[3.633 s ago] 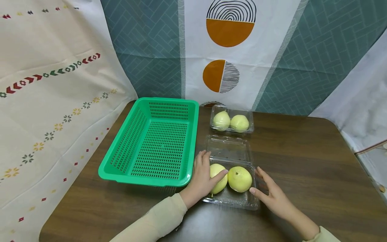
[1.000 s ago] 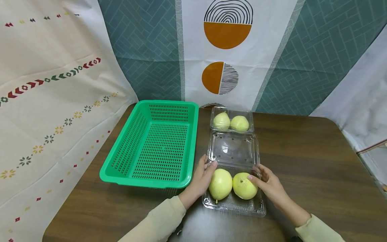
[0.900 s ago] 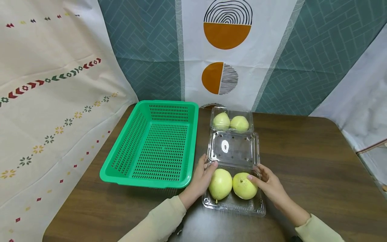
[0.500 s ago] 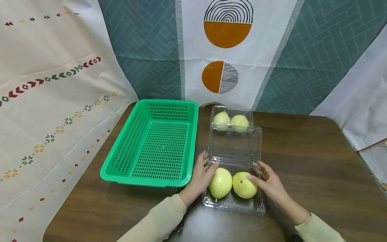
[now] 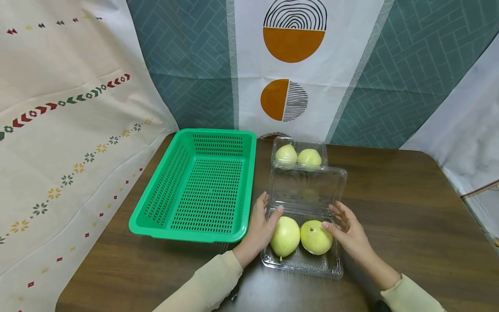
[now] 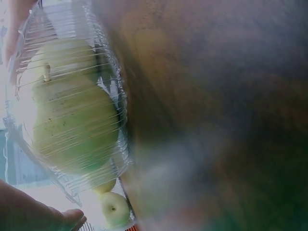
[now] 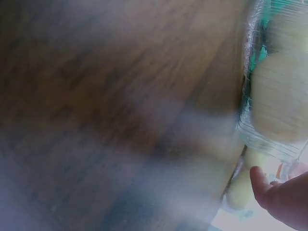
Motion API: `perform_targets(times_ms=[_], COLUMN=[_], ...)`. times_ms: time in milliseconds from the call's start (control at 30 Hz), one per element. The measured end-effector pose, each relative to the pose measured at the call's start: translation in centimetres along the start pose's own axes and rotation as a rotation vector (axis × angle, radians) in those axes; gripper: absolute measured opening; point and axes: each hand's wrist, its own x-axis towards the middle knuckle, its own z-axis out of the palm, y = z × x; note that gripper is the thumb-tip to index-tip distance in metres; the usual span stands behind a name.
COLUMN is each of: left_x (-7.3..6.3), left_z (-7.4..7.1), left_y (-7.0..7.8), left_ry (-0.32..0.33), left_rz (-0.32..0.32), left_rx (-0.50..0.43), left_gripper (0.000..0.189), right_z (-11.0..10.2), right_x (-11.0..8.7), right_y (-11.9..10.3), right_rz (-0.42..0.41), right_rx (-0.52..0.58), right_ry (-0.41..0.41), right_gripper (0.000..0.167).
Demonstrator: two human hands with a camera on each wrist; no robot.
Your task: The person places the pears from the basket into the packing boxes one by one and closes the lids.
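A clear plastic clamshell box (image 5: 302, 268) lies on the table with its hinged lid (image 5: 306, 184) tilted up at the back. Inside its base sit two yellow-green pears, a left pear (image 5: 285, 237) with its stem toward me and a right pear (image 5: 315, 237). My left hand (image 5: 260, 227) lies along the box's left side, fingers extended toward the hinge and thumb near the left pear. At the right side, my right hand (image 5: 351, 229) has its fingers by the lid's lower corner and its thumb tip at the right pear. Both wrist views show the box wall closely.
Behind the raised lid stands another clear box (image 5: 299, 145) with two pears in it. A green perforated basket (image 5: 251, 182) is on the left, close to my left hand. Curtains border the brown table (image 5: 401, 208) at the back and sides.
Over the last second the lid has risen from lying back to a steeper tilt, and my fingertips have moved slightly farther back. Earlier, my left hand lay over the left pear.
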Motion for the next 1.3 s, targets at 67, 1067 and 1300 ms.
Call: perform_targets(times_ms=[67,1067,1300], left_x=[-0.1,-0.8,-0.9], left_z=[-0.1,-0.8,-0.9], left_y=[0.2,3.0,3.2], left_ry=[-0.004,0.034,0.037], left_rz=[0.001,-0.102,-0.117], left_rx=[0.013,0.028,0.018], left_gripper=[0.071,0.054,0.05], right_z=[0.1,-0.2,-0.3], right_x=[-0.1,-1.6,-1.7], right_y=[0.0,-2.1,-2.7], right_rz=[-0.021,-0.2,-0.115], right_rx=[0.013,0.011,0.008], right_ry=[0.014,0.242,0.23], right_gripper=[0.069,0.043,0.061])
